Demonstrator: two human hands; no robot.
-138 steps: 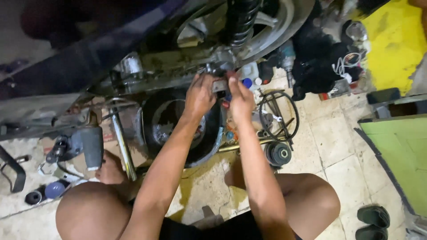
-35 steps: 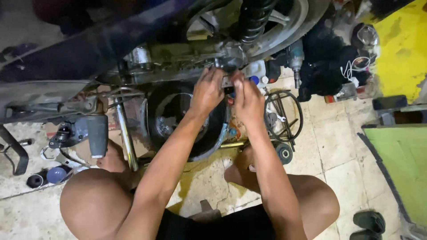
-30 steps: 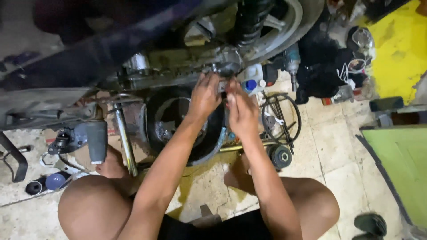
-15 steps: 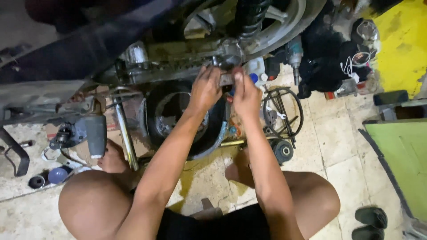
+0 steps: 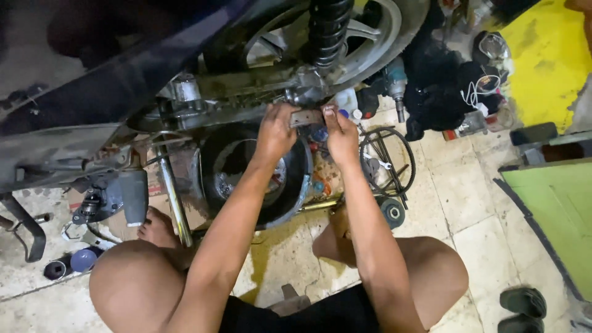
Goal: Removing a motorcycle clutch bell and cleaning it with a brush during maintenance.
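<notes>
Both hands are up top centre under the scooter: left hand (image 5: 275, 131) and right hand (image 5: 341, 135) pinch a small flat metal piece (image 5: 306, 117) between their fingertips. Below sits a black round pan (image 5: 296, 191), insides murky. White plastic bottle (image 5: 347, 98), blue cap, just right.

Cracked, stained beige tile floor (image 5: 459, 203) carries a black rubber drive belt (image 5: 388, 161), round black pulley (image 5: 392, 213), black sandals (image 5: 523, 308) and small blue cap (image 5: 82, 259).
</notes>
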